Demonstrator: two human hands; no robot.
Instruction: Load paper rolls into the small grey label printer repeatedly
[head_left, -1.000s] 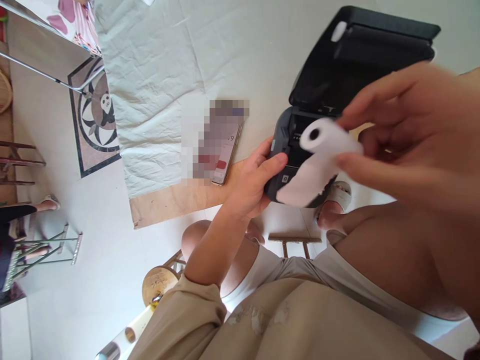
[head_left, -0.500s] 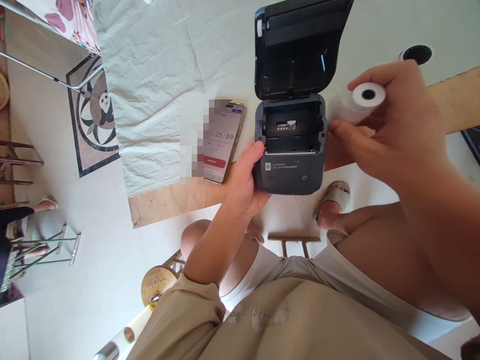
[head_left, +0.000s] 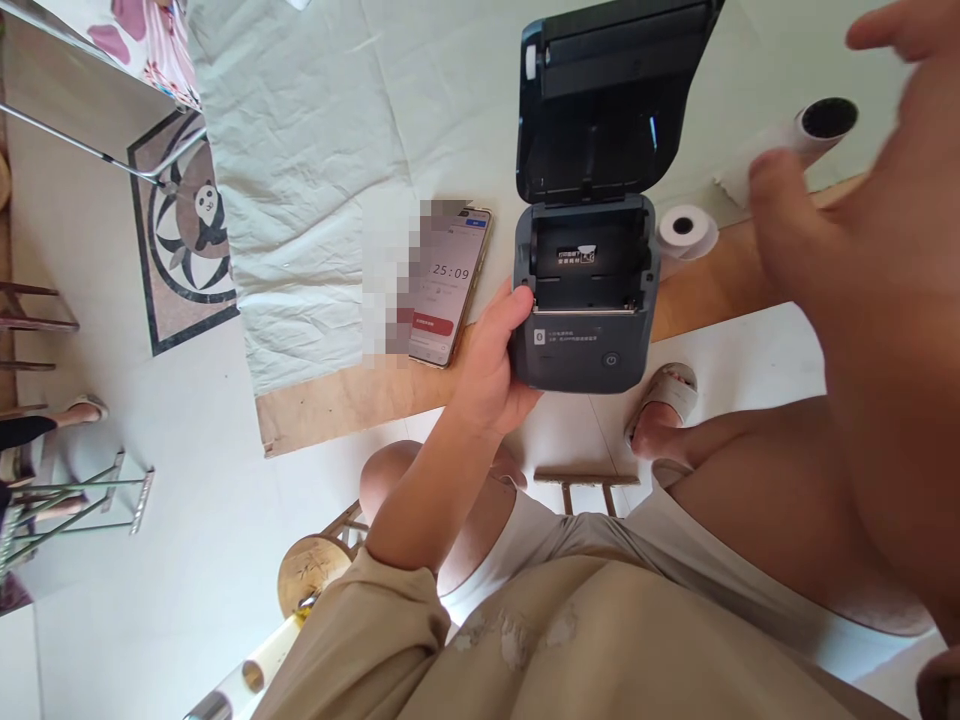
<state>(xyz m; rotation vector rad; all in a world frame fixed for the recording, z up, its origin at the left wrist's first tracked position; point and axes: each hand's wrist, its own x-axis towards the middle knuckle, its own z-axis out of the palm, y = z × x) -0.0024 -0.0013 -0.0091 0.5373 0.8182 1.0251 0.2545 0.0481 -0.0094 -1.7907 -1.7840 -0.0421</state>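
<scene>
My left hand [head_left: 491, 365] grips the left side of a small dark grey label printer [head_left: 585, 300] at the table's near edge. Its lid [head_left: 611, 95] stands open and the paper bay is empty. A small white paper roll [head_left: 686, 230] lies on the table just right of the printer. A second, longer white roll [head_left: 806, 130] lies farther right and back. My right hand [head_left: 862, 250] hovers blurred above the table at the right, fingers spread, holding nothing.
A phone [head_left: 450, 285] with a lit timer screen lies left of the printer on a pale wrinkled cloth [head_left: 315, 150] covering the wooden table [head_left: 345, 400]. Below the table are my knees, a sandalled foot [head_left: 667, 400] and a wooden stool [head_left: 315, 570].
My right hand has set the small paper roll down beside the printer and lifted away to the right. The left hand stays on the printer.
</scene>
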